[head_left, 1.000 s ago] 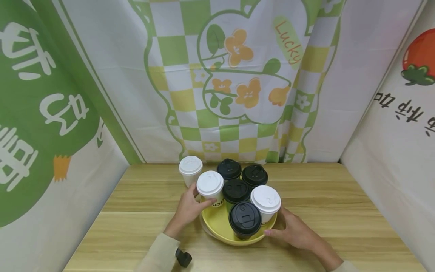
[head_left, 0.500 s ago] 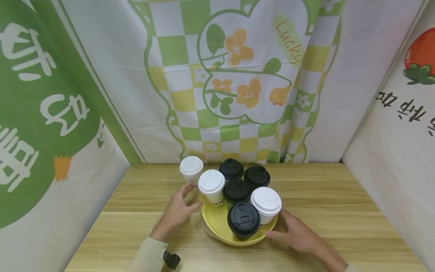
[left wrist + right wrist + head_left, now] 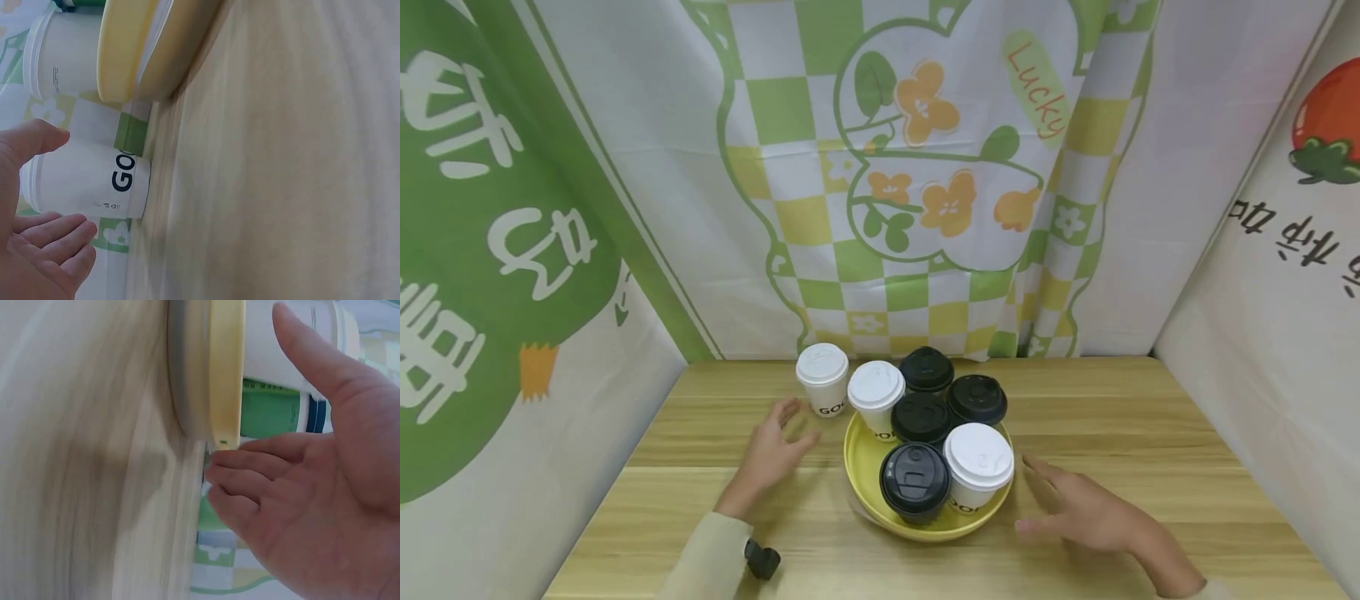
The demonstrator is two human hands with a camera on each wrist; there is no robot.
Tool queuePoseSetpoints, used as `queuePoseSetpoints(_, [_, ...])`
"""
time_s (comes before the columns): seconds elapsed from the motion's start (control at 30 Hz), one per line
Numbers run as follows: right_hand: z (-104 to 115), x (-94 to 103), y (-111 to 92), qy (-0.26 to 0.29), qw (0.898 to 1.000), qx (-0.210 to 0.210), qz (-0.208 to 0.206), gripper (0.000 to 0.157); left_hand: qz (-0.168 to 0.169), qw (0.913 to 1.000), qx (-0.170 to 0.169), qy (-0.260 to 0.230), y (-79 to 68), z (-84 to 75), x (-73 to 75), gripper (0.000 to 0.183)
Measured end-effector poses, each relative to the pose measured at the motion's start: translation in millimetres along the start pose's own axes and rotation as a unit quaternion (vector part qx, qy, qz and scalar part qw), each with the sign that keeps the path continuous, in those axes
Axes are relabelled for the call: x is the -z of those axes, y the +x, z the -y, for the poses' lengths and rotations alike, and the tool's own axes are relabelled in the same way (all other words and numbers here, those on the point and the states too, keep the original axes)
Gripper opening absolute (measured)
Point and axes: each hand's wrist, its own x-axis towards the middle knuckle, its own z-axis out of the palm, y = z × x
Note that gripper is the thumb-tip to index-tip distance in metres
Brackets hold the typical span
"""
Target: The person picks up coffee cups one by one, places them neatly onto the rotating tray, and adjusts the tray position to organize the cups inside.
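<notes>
A round yellow tray (image 3: pixel 868 500) on the table carries several lidded paper cups. Among them are a white-lidded cup (image 3: pixel 877 396) at the left, a second white-lidded cup (image 3: pixel 977 467) at the front right and a black-lidded cup (image 3: pixel 915 483) in front. Outside the tray, at the back left, a lone white cup (image 3: pixel 823 379) stands upright. My left hand (image 3: pixel 771 450) is just in front of it, fingers and thumb spread, holding nothing. To the right of the tray my right hand (image 3: pixel 1086 508) is apart from its rim in the head view, thumb and fingers parted.
The wooden table (image 3: pixel 1150 442) reaches back to a checkered curtain (image 3: pixel 917 292). Printed fabric walls (image 3: pixel 1240 333) close off both sides. More black-lidded cups (image 3: pixel 976 400) crowd the tray's back half.
The tray's cups have turned clockwise as seen from above: the front ones leftward, the back ones rightward. My left hand has left the white-lidded cup and moved left; my right hand has drawn rightward.
</notes>
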Motion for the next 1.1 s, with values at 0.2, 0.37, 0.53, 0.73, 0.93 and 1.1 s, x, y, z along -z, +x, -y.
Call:
queuePoseSetpoints(0.2, [-11,2.0,19,-0.023,0.997,0.012,-0.067,0.112,-0.007,0.9998,-0.011,0.016,16.5,-0.7,4.2,0.089])
queuePoseSetpoints(0.37, [-23,-0.4,35,-0.005,0.996,0.018,-0.083,0.114,-0.016,0.9998,-0.013,-0.005,30.0,-4.7,3.7,0.093])
queuePoseSetpoints(0.53, [-33,-1.6,45,0.010,0.997,0.043,-0.065,0.110,-0.030,0.9993,-0.005,-0.021,42.4,-8.4,-1.3,0.096])
queuePoseSetpoints(0.73, [-39,-2.8,50,0.022,0.998,0.053,-0.037,0.109,-0.035,0.9989,0.007,-0.032,53.7,-5.3,-10.9,0.102])
queuePoseSetpoints(0.93, [-40,-4.3,52,0.033,0.998,0.058,-0.019,0.107,-0.045,0.9971,0.024,-0.057,59.2,-2.8,-16.2,0.102])
queuePoseSetpoints(1.1, [-39,-5.7,51,0.034,0.998,0.055,-0.012,0.106,-0.056,0.9965,0.027,-0.056,62.9,-3.8,-19.3,0.100])
